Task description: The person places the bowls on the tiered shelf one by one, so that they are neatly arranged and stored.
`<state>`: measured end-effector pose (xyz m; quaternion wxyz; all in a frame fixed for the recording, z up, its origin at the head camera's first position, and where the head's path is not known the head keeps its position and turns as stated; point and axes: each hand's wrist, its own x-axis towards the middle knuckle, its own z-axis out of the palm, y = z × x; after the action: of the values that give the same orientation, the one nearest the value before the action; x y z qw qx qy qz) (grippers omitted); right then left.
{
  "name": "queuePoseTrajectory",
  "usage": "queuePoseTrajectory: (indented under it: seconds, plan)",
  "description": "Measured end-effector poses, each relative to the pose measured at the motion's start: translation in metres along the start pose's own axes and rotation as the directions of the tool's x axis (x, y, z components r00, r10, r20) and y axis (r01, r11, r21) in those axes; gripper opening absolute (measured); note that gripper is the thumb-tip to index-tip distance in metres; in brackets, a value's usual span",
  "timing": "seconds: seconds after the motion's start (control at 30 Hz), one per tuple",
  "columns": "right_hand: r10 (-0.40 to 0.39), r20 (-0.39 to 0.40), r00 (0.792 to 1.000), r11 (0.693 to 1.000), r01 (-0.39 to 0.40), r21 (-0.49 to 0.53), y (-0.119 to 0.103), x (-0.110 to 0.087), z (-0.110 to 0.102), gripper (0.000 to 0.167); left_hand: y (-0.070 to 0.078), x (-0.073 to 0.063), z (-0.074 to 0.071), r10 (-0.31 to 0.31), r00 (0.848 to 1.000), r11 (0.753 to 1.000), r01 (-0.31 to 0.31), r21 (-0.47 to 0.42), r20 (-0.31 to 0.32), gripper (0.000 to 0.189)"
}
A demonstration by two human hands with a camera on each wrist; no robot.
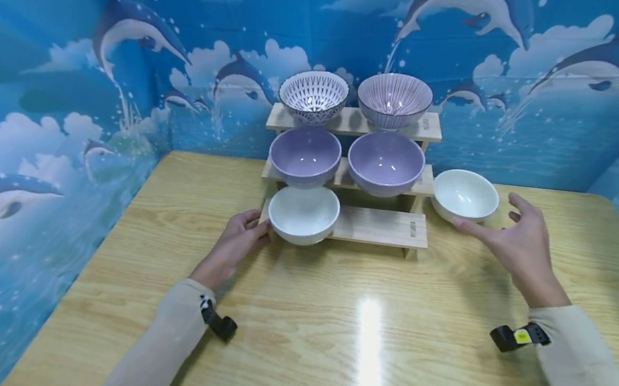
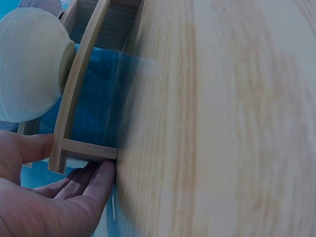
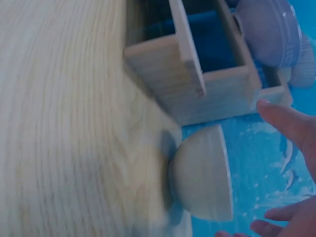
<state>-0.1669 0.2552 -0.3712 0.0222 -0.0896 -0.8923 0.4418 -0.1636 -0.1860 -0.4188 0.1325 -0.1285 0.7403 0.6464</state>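
A three-step wooden bowl rack (image 1: 377, 227) stands on the table with bowls on its steps. My left hand (image 1: 242, 236) holds the rack's lower left end. In the left wrist view its thumb (image 2: 34, 147) lies against the board's edge and its fingers (image 2: 101, 185) rest on the end support. Beside them, a white bowl (image 1: 303, 214) sits on the bottom step. On the table right of the rack stands another white bowl (image 1: 465, 196), upright. My right hand (image 1: 520, 243) is spread at that bowl's right side, thumb near the rim and fingers apart from it.
Two purple bowls (image 1: 304, 156) sit on the middle step. The top step bears a black-and-white patterned bowl (image 1: 313, 96) and a purple-striped bowl (image 1: 394, 100). A blue dolphin-print curtain (image 1: 314, 11) closes off the back and sides of the wooden table (image 1: 298, 340).
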Motion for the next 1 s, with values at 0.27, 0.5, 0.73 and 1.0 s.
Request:
queuePoseTrajectory:
  seconds: [0.27, 0.5, 0.73, 1.0]
  plan:
    - [0.003, 0.026, 1.000, 1.000, -0.002, -0.007, 0.012, 0.018, 0.004, 0.131, 0.001, 0.000, 0.000, 0.001, 1.000, 1.000, -0.001, 0.002, -0.005, 0.059]
    - [-0.060, 0.014, 0.998, 0.998, 0.059, 0.032, 0.012, 0.030, 0.013, 0.126, 0.001, 0.000, 0.001, 0.000, 1.000, 1.000, 0.000, 0.010, -0.016, 0.058]
    - [-0.064, -0.009, 0.998, 0.997, 0.064, 0.032, 0.012, 0.039, 0.023, 0.124, 0.001, 0.000, 0.001, -0.004, 1.000, 1.000, 0.004, 0.001, -0.016, 0.059]
    - [-0.036, -0.003, 0.999, 0.999, 0.036, 0.025, 0.014, 0.046, 0.026, 0.134, 0.000, 0.000, 0.001, -0.005, 1.000, 1.000, 0.006, 0.012, -0.022, 0.061]
